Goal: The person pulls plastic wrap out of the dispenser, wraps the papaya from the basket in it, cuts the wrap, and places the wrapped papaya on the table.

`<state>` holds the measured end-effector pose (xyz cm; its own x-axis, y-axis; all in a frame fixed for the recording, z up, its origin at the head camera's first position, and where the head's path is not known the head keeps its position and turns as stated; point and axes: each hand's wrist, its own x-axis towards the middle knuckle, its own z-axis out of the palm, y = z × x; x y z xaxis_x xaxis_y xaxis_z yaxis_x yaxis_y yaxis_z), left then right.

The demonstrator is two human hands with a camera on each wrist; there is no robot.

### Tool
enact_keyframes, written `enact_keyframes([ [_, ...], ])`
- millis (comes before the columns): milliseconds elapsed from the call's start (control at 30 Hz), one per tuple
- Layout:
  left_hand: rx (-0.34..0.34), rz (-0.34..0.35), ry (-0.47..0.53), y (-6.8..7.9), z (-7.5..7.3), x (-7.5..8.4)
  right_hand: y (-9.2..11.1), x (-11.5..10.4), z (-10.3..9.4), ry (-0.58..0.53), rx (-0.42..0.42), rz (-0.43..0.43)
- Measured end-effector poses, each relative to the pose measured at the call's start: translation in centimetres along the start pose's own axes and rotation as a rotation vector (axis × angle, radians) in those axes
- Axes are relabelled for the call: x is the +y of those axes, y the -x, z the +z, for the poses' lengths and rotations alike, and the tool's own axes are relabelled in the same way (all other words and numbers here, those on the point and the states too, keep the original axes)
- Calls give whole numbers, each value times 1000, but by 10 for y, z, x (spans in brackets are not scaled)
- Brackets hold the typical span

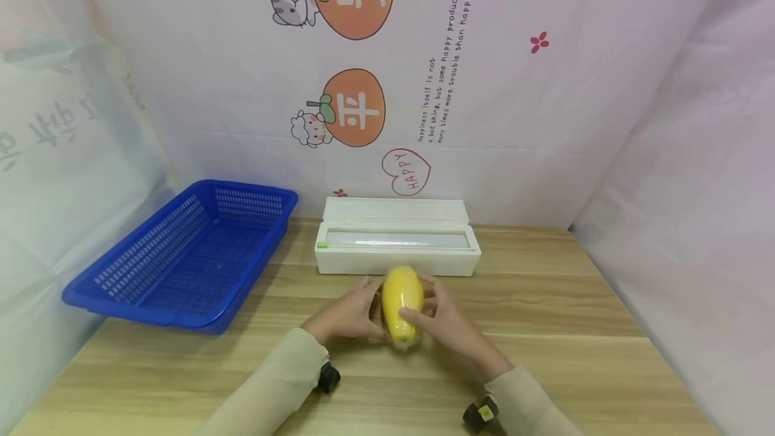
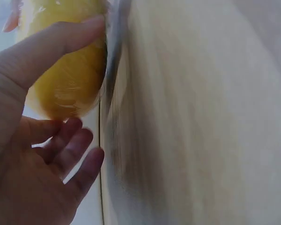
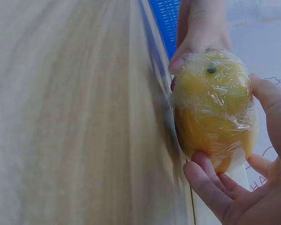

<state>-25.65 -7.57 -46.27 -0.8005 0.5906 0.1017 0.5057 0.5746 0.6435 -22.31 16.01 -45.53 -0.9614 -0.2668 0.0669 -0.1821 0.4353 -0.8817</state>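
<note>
A yellow mango (image 1: 402,298), wrapped in clear cling film, is held between both hands above the wooden table. The left hand (image 1: 354,315) grips its left side; in the left wrist view the thumb lies across the wrapped mango (image 2: 70,89). On the other side the right hand (image 1: 445,325) holds it with the thumb on top and fingertips beneath. Wrinkled film and a small dark green stem spot show on the mango (image 3: 215,108) in the right wrist view. Just behind the hands stands a white cling film dispenser (image 1: 396,262) with its lid raised.
A blue plastic basket (image 1: 242,295) with slotted sides stands on the table's left. A green slider (image 1: 323,245) sits at the dispenser's left end. Printed white cloth (image 1: 514,120) hangs behind and at both sides of the wooden table (image 1: 563,328).
</note>
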Motion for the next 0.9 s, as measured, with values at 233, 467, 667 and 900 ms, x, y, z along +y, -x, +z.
enact_keyframes([
  [233,-66,87,267,-1,-4,-4,-1,1,2,1,-1,-6],
  [467,-101,67,361,1,-4,0,-5,4,0,7,-20,-41],
  [667,-75,58,364,0,-3,2,-8,4,-1,2,-35,-74],
  [900,-69,39,377,-2,-4,2,-11,6,-2,-6,-26,-65],
])
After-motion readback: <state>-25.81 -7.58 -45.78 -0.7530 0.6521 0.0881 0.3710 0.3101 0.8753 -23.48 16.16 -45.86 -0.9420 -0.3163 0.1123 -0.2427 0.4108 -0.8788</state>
